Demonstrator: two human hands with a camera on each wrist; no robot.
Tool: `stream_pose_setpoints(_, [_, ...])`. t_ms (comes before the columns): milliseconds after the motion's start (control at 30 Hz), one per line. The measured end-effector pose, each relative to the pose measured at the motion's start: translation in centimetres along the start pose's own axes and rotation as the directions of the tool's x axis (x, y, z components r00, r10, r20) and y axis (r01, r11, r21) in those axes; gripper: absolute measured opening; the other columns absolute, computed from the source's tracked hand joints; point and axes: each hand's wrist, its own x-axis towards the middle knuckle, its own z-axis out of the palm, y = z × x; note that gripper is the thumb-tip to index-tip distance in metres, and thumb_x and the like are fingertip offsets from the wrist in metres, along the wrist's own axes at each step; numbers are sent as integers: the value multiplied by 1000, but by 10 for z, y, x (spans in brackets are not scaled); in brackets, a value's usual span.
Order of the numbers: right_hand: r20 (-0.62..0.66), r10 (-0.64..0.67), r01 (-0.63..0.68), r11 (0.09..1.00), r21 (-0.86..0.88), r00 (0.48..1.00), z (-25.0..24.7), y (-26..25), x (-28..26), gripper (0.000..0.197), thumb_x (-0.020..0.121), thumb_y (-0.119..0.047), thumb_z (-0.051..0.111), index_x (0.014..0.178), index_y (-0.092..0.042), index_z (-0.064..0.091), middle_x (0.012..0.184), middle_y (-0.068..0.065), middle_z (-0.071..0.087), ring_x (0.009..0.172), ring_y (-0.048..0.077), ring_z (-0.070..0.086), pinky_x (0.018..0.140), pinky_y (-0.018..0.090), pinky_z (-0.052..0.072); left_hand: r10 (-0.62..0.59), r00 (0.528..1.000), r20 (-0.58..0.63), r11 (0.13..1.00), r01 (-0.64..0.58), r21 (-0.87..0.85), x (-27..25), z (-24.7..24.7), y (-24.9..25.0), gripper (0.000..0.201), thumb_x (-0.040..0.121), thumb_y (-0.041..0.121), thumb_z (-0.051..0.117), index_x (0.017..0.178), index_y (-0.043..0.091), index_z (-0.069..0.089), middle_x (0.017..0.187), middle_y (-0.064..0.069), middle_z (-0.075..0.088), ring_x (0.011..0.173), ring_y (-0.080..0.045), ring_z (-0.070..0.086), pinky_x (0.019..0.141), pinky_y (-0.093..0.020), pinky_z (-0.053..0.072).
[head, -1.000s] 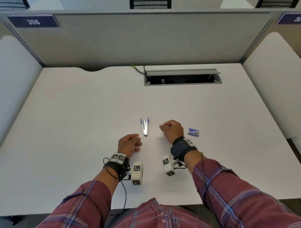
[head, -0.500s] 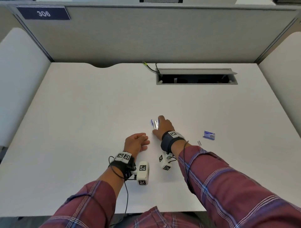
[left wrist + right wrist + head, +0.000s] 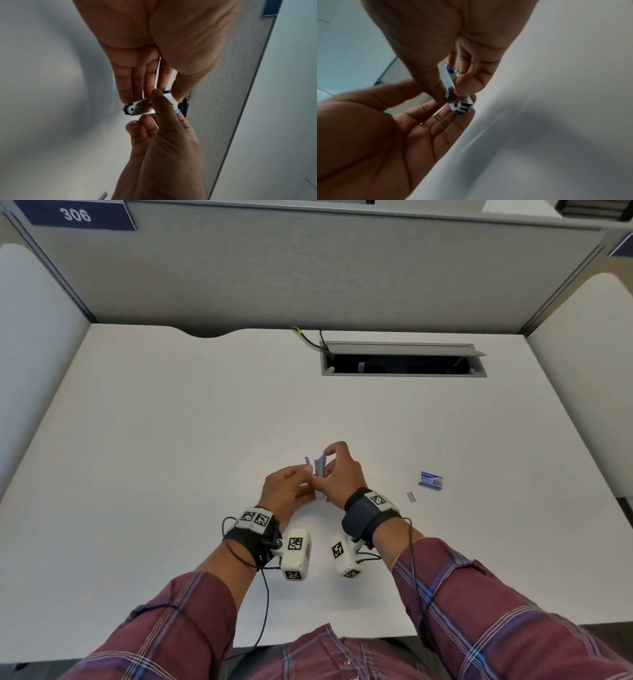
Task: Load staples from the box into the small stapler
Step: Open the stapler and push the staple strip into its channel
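Note:
The small stapler point(image 3: 319, 475), silver with purple tips, is held up off the white table point(image 3: 171, 440) between both hands, its two arms spread apart. My left hand point(image 3: 306, 479) pinches it between the thumb and straight fingers. My right hand point(image 3: 322, 470) pinches it from the right, with the index finger curled over its top. The left wrist view shows the stapler point(image 3: 142, 108) close up, and the right wrist view shows the stapler point(image 3: 450, 83) between the right thumb and finger. The blue staple box point(image 3: 431, 480) lies to the right, with a loose staple strip point(image 3: 411, 496) beside it.
An open cable hatch point(image 3: 400, 361) with a cable point(image 3: 310, 338) coming out of it sits at the back of the table. Grey partition walls point(image 3: 308, 268) close off the back, and white side panels point(image 3: 582, 371) close off both sides.
The stapler lay spread open on the table. My right hand moved left from beside the box onto it, my left hand joined, and both now hold it lifted.

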Motion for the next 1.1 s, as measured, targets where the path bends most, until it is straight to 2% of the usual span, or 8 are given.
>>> stream_pose_setpoints(133, [34, -37, 38, 999, -26, 999, -10, 2, -8, 45, 80, -20, 78, 110, -32, 47, 84, 1, 68, 75, 19, 71, 68, 45, 64, 11, 999, 36, 999, -13, 38, -6, 3, 1, 22, 96, 10, 72, 111, -5, 74, 110, -25, 79, 86, -33, 77, 80, -45, 63])
stream_pose_setpoints(333, [91, -49, 49, 999, 5, 995, -29, 2, -21, 39, 80, -14, 80, 108, -28, 55, 91, 1, 69, 75, 21, 73, 61, 39, 65, 81, 993, 80, 972, -97, 216, -17, 11, 6, 23, 93, 0, 66, 115, 3, 70, 93, -23, 78, 84, -48, 78, 76, -60, 64])
stream_pose_setpoints(433, [118, -72, 74, 997, -11, 990, -35, 5, -27, 40, 80, -10, 79, 111, -24, 59, 92, 3, 69, 74, 23, 73, 58, 38, 65, 154, 980, 125, 914, -189, 358, -20, 16, 4, 21, 93, -3, 59, 107, 5, 72, 89, -23, 74, 78, -44, 79, 69, -58, 65])
stream_pose_setpoints(533, [149, -89, 97, 994, -49, 985, -40, 8, -31, 43, 82, -7, 78, 121, -18, 63, 96, 3, 67, 74, 23, 72, 56, 35, 64, 217, 966, 140, 843, -257, 472, -23, 21, 2, 11, 94, 2, 62, 100, 3, 72, 89, -22, 74, 74, -33, 80, 64, -52, 66])
stream_pose_setpoints(600, [146, -98, 109, 991, -72, 984, -43, 10, -33, 38, 83, -11, 77, 119, -17, 66, 96, 2, 67, 76, 24, 73, 58, 39, 65, 237, 960, 147, 808, -279, 519, -25, 24, 0, 7, 94, 4, 65, 96, 3, 72, 89, -20, 74, 72, -27, 80, 61, -47, 67])
stream_pose_setpoints(733, [128, -101, 112, 990, -82, 987, -49, 13, -36, 29, 84, -18, 76, 112, -18, 69, 94, 3, 71, 79, 24, 74, 63, 44, 66, 246, 956, 158, 791, -292, 538, -28, 31, -2, 9, 95, 6, 65, 93, 3, 73, 88, -19, 75, 75, -29, 81, 63, -50, 67])
stream_pose_setpoints(1000, [120, -115, 128, 986, -108, 986, -56, 15, -44, 18, 84, -17, 77, 101, -14, 70, 86, 3, 73, 76, 21, 74, 62, 35, 65, 219, 965, 143, 781, -261, 567, -31, 47, -6, 8, 86, 10, 62, 83, 3, 66, 85, -22, 71, 75, -34, 80, 63, -55, 66])
stream_pose_setpoints(1100, [113, -118, 131, 984, -118, 987, -58, 18, -45, 17, 84, -16, 76, 100, -15, 71, 84, 0, 73, 74, 15, 71, 60, 20, 59, 225, 966, 127, 784, -257, 565, -31, 52, -8, 8, 86, 11, 64, 81, 4, 63, 84, -21, 69, 75, -35, 79, 61, -55, 66])
